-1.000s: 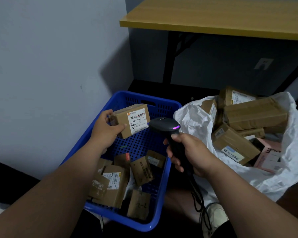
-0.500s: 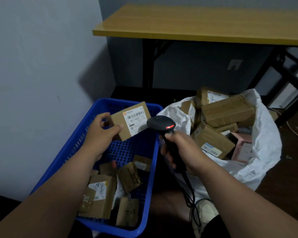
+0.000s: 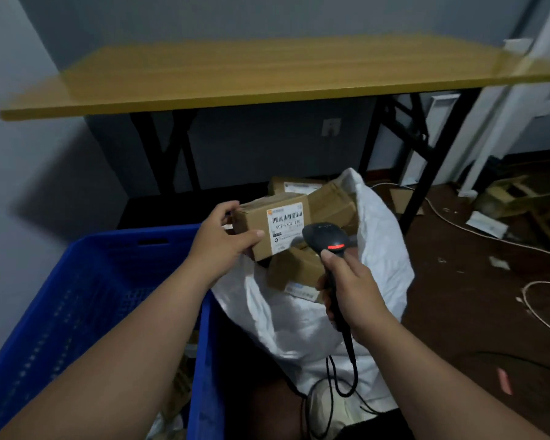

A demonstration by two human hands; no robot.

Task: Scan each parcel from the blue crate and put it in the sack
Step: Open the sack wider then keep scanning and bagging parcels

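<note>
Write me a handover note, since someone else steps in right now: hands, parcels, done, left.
Left hand grips a labelled parcel over the mouth of the white sack.
Right hand holds the scanner, red light on, beside the label.
Done: several parcels lie in the sack.
Left: drop this one in; the blue crate shows more parcels low down.
</note>
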